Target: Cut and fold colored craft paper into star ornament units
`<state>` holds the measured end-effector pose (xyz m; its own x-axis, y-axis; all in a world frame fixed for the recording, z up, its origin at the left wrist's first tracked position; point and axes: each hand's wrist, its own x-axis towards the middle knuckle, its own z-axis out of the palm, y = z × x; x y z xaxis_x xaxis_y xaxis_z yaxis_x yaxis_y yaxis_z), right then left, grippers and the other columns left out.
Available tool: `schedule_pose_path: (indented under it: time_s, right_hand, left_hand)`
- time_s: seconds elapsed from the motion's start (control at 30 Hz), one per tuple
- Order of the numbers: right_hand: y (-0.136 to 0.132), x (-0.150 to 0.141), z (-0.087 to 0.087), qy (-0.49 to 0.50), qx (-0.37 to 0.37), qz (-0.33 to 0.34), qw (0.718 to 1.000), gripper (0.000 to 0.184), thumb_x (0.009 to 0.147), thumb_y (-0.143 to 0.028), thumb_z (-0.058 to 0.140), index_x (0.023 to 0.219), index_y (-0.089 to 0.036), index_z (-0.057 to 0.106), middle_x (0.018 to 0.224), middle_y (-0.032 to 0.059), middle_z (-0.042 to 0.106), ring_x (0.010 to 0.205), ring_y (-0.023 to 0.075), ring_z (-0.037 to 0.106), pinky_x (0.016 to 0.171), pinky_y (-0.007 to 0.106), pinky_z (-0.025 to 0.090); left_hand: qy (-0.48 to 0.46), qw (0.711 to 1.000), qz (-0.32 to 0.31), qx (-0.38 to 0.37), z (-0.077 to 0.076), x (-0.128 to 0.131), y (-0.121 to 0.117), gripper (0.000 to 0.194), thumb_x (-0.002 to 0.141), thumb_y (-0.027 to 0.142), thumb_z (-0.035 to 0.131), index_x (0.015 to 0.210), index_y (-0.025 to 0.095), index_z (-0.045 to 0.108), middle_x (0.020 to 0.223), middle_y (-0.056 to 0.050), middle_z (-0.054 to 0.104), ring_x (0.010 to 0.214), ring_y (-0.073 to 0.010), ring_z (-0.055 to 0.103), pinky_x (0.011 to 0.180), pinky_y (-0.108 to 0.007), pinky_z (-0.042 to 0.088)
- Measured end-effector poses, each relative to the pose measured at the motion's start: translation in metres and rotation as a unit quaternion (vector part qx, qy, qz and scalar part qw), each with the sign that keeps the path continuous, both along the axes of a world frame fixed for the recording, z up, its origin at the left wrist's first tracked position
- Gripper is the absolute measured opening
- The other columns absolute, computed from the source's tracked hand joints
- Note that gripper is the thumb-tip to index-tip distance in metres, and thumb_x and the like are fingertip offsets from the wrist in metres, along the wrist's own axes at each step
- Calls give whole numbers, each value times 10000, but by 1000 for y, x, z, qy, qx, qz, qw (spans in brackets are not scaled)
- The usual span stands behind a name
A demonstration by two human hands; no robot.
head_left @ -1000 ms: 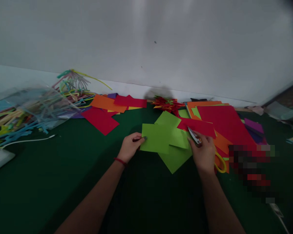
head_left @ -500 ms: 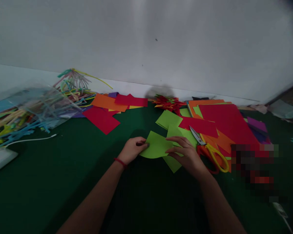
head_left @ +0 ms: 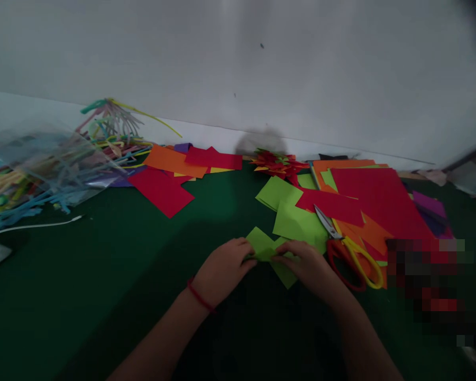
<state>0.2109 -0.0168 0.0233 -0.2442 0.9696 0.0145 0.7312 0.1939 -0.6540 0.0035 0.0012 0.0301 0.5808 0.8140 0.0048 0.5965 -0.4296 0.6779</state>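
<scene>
No lettering, label, brand, number or sign can be read anywhere: the coloured paper sheets (head_left: 365, 198) beyond the hands (head_left: 264, 267) and the scissors (head_left: 341, 238) beside them show none legible.

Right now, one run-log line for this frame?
left hand: pinching green sheet | right hand: pinching same sheet | scissors: lying at right, untouched | paper flower: beyond hands

Thin dark-red bracelet (head_left: 201, 297) round left wrist (head_left: 194, 296). Right wrist (head_left: 330, 288) bare. Both forearms (head_left: 164, 338) bare to frame edge.
</scene>
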Motion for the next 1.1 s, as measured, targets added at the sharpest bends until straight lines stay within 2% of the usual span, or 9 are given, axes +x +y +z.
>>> schedule_pose_path:
  time_s: [0.1, 0.27, 0.4, 0.5, 0.6, 0.7, 0.83, 1.1]
  right_hand:
    - [-1, -3, 3, 0, -14, 5, 1000, 97, 780, -289, 562, 803, -227, 633, 786, 15, 654, 723, 172, 591, 674, 313, 442]
    - [-2, -9, -7, -18, -16, -52, 998, 152, 800, -348, 531, 782, -217, 606, 743, 17, 637, 679, 171, 577, 611, 299, 427]
    - [-1, -19, -18, -33, -13, -123, 992, 204, 804, -393, 503, 766, -213, 589, 718, 25, 621, 636, 171, 566, 544, 286, 410]
    - [-1, -26, -23, -51, 10, -159, 986, 218, 805, -398, 498, 729, -203, 557, 698, 25, 604, 631, 170, 555, 541, 284, 393]
    - [-2, -33, -24, -68, 18, -188, 980, 206, 815, -389, 487, 747, -200, 535, 692, 22, 592, 632, 173, 545, 548, 288, 379]
    - [-3, -36, -25, -79, 27, -200, 976, 204, 824, -381, 478, 745, -198, 522, 685, 20, 583, 637, 174, 536, 560, 290, 373]
    - [-2, -38, -25, -73, 43, -202, 976, 202, 836, -376, 468, 758, -196, 516, 749, 24, 585, 686, 171, 540, 607, 291, 384]
    - [-3, -40, -21, -63, 29, -213, 975, 193, 855, -367, 432, 822, -201, 523, 798, 33, 600, 737, 184, 553, 637, 302, 395]
  left_hand:
    - [25, 999, 8, -20, -4, -2, 1, 138, 857, 212, 422, 807, 178, 547, 829, -24, 561, 760, -158, 529, 675, -282, 415]
    - [18, 998, 54, -33, -7, 1, 3, 149, 871, 230, 401, 793, 170, 513, 807, -16, 544, 741, -144, 518, 665, -275, 413]
    - [0, 992, 117, -47, -17, 7, 3, 102, 864, 227, 419, 855, 176, 507, 852, -18, 554, 774, -146, 531, 682, -280, 432]
    - [6, 990, 142, -24, -25, 12, 0, 150, 871, 215, 409, 981, 178, 505, 945, -32, 562, 867, -159, 531, 743, -301, 441]
    - [39, 988, 144, 28, -26, 16, -3, 245, 887, 204, 377, 1112, 184, 470, 1006, -45, 540, 919, -168, 508, 783, -323, 435]
    - [78, 985, 139, 60, -23, 20, -6, 242, 896, 190, 350, 1088, 183, 497, 968, -42, 514, 866, -162, 496, 751, -320, 435]
    - [94, 982, 148, 71, -21, 22, -7, 240, 892, 164, 352, 1075, 181, 506, 955, -39, 496, 848, -159, 481, 742, -316, 429]
    - [72, 982, 157, 73, -26, 21, -6, 238, 882, 138, 370, 1070, 186, 508, 953, -39, 498, 843, -158, 481, 731, -308, 433]
